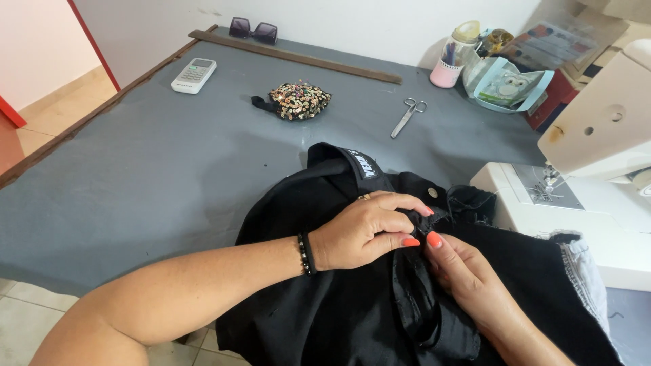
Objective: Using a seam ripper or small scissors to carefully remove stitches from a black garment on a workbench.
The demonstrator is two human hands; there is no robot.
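A black garment (pixel 325 203) with a collar label and metal buttons lies bunched on the near part of the grey table (pixel 163 169). My left hand (pixel 366 230), wearing a dark bead bracelet and a ring, pinches a fold of the black fabric between thumb and fingers. My right hand (pixel 468 274) comes up from the lower right and grips the same fold just beside the left fingertips. Both hands meet near the garment's middle, close to a button (pixel 432 193).
A white sewing machine (pixel 597 163) stands at the right. Scissors (pixel 407 115), a sequinned pouch (pixel 298 100), a white remote (pixel 193 74), sunglasses (pixel 253 30) and a long wooden ruler (pixel 298 57) lie farther back. Jars and boxes (pixel 488 64) crowd the far right corner.
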